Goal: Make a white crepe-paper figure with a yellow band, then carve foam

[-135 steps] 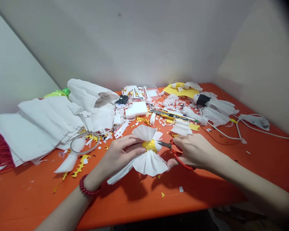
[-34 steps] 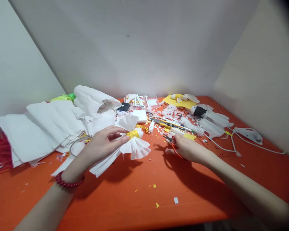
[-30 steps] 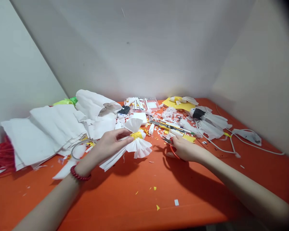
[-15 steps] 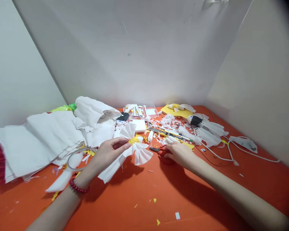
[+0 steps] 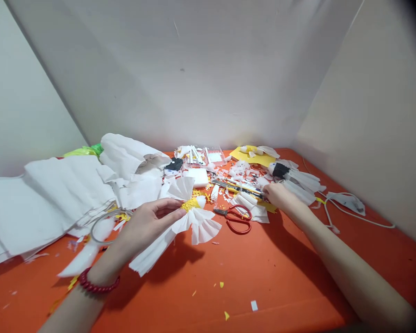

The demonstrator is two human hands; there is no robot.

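Paper fan [image 5: 194, 216] pinched in left hand [image 5: 148, 223]; print on yellow cutter [image 5: 237, 188] seems illegible.

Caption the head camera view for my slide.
Left hand holds a pleated white paper figure; right hand reaches into clutter beyond red scissors on orange table.
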